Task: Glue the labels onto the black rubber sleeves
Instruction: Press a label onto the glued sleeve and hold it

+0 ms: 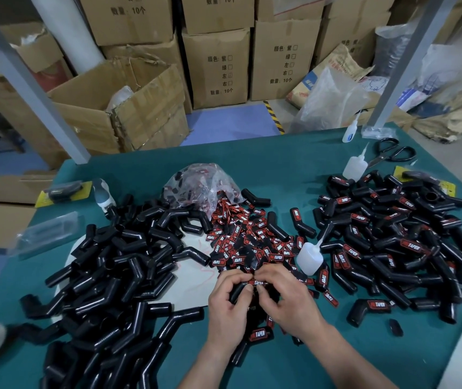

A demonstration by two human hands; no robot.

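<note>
— What have the hands got?

— One black rubber sleeve (pixel 237 292), bent at an elbow, with a red-and-black "TAPER" label (pixel 258 282) lying on its upper side. The left hand (pixel 228 303) has its fingers curled round the sleeve's left end. The right hand (pixel 290 301) pinches the label, thumb and fingertips closed on it, with the sleeve underneath.

— And where is that, on the bench?

— Low over the green table cover (pixel 140 169), at the near middle. Directly beyond the knuckles lies the heap of loose labels (pixel 246 240), spilling from a clear plastic bag (pixel 199 186) further back. Just beyond the right hand, up and to its right, a white glue bottle (pixel 310 258) leans with its nozzle pointing away.

— The rest of the sleeves?

— To the left of the grip, a pile of bare sleeves (pixel 117 262), partly on a white sheet (pixel 193 279). To the right, a pile of labelled sleeves (pixel 392 240) (most labels face up, some sideways). A few labelled ones also lie under the wrists.

— Anything further out?

— Well beyond the right-hand pile: a second glue bottle (pixel 354 167), black-handled scissors (pixel 392 154), and a third glue bottle (pixel 349 133) at the far edge. Cardboard boxes (pixel 218 68) are stacked behind the table.
</note>
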